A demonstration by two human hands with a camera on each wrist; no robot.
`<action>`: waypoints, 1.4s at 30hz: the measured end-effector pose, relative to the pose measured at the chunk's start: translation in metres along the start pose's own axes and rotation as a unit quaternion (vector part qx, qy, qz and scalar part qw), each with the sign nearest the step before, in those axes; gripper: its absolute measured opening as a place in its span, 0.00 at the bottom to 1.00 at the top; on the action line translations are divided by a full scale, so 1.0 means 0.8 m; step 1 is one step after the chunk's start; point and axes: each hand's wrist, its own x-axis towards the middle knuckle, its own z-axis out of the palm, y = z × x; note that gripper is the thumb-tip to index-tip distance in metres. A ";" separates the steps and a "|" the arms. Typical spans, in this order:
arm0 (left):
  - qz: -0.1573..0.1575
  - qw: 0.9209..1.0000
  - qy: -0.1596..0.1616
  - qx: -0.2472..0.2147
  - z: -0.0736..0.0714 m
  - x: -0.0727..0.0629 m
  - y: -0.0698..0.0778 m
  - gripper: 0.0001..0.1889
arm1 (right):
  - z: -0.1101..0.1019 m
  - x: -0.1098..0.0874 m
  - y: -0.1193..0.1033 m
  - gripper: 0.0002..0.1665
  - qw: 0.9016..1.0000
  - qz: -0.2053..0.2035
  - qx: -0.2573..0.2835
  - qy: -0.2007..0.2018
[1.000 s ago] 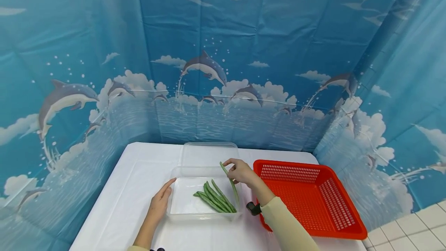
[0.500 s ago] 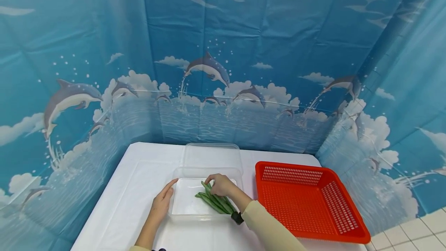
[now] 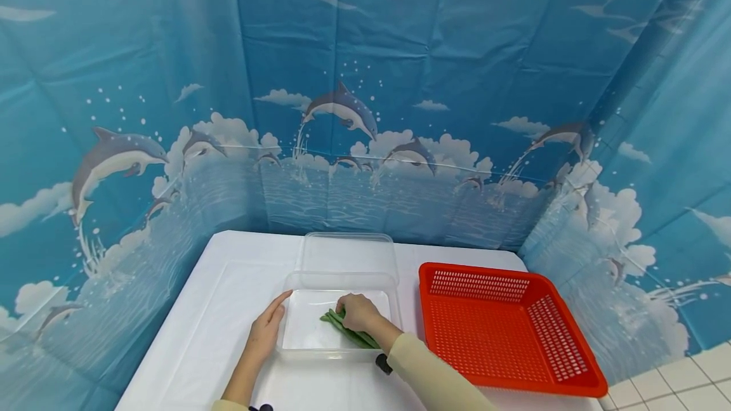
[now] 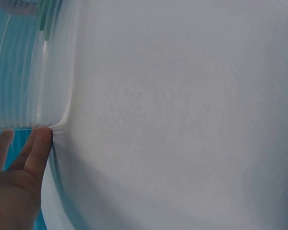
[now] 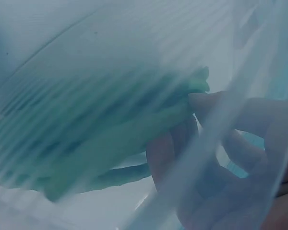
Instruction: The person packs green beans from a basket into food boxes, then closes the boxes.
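A clear plastic container [image 3: 302, 330] stands on the white-covered table, seen in the head view. Several green beans [image 3: 345, 330] lie bunched in its right half. My right hand [image 3: 360, 314] reaches in and pinches the beans near their far end with thumb and fingers; the right wrist view shows these fingertips [image 5: 201, 101] on the beans through the cloudy container wall. How many are pinched I cannot tell. At the container's left side, my left hand [image 3: 264, 333] touches the wall with nearly straight fingers, and in the left wrist view fingertips [image 4: 42, 136] rest against its edge.
Behind the container lies a flat clear lid [image 3: 348, 252]. To the right stands a red perforated plastic basket [image 3: 485, 341]. A blue curtain [image 3: 365, 208] with dolphins hangs around the table [image 3: 211, 309]. White tiles [image 3: 674, 380] show at lower right.
My right hand has moved left and down from the container's right side, where it held up one bean, onto the bunch. My left hand stays at the container's left wall.
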 end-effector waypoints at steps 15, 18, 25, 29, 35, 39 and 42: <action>0.002 1.000 -0.007 0.004 -0.002 0.003 -0.001 0.24 | -0.002 -0.008 0.003 0.16 1.000 -0.004 0.007 0.019; -0.007 1.000 -0.018 -0.001 -0.007 0.005 0.001 0.24 | -0.010 -0.008 0.009 0.15 0.999 -0.004 0.045 0.021; -0.025 0.999 -0.028 -0.031 -0.037 0.025 0.024 0.30 | -0.070 -0.008 0.031 0.11 0.977 0.007 0.205 0.063; -0.036 0.997 -0.036 -0.060 -0.061 0.055 0.053 0.36 | -0.111 0.001 0.050 0.15 0.948 0.049 0.291 0.115; -0.091 0.984 -0.093 -0.126 -0.076 0.106 0.100 0.45 | -0.144 0.025 0.085 0.32 0.907 0.133 0.378 0.129; -0.131 0.972 -0.120 -0.157 -0.072 0.134 0.115 0.50 | -0.145 0.040 0.105 0.44 0.871 0.178 0.452 0.073; -0.164 0.960 -0.138 -0.181 -0.061 0.151 0.117 0.52 | -0.140 0.047 0.117 0.50 0.848 0.205 0.486 0.040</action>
